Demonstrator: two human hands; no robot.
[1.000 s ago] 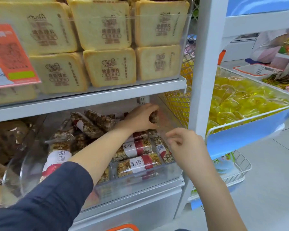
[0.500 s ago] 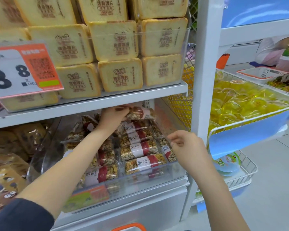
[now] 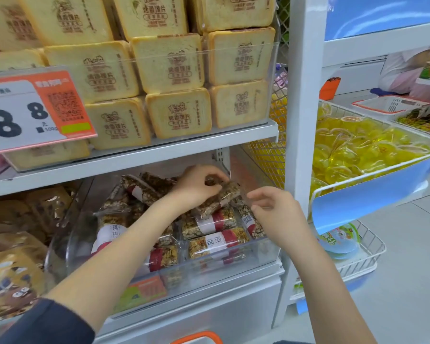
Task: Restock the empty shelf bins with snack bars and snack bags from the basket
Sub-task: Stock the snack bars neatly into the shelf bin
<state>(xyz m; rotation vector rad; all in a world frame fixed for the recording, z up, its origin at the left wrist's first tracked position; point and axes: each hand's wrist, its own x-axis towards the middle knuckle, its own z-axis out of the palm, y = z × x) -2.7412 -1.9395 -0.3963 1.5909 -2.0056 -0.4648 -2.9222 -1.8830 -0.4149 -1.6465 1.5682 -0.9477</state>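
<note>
Head camera view of a shop shelving unit, described from left to right. At nine o'clock, an orange and white price tag [image 3: 32, 110] clipped to the upper shelf reads "8 8" in large black digits, with "500g" and a blurred code square beside them. Behind and right of it, a clear tray holds stacked toast-shaped packs [image 3: 159, 63], each printed with brown Chinese characters too small to read reliably.

Below that shelf, at the centre, sits the clear shelf bin [image 3: 233, 259], already well filled with snack bars [image 3: 216, 240] in clear wrappers with red and white paper bands carrying Chinese lettering. The left hand [image 3: 196, 184] reaches deep into the bin, fingers curled around one snack bar [image 3: 224, 198] held tilted above the stacked rows. Just to the right, at about four o'clock from that bar, the right hand [image 3: 276, 212] hovers over the bin's right end with its fingers loosely curled; it seems to hold nothing, though its fingertips are partly hidden.

The bars look light and fairly stiff, made of pressed nuts or grains that would likely crumble if squeezed. Their film wrappers are probably slippery, so a hold across the banded middle seems safest.

At three o'clock, a blue-fronted wire basket [image 3: 372, 194] holds yellow jelly cups [image 3: 358, 150]. An orange handle [image 3: 196, 337] at six o'clock may belong to the restocking basket.
</note>
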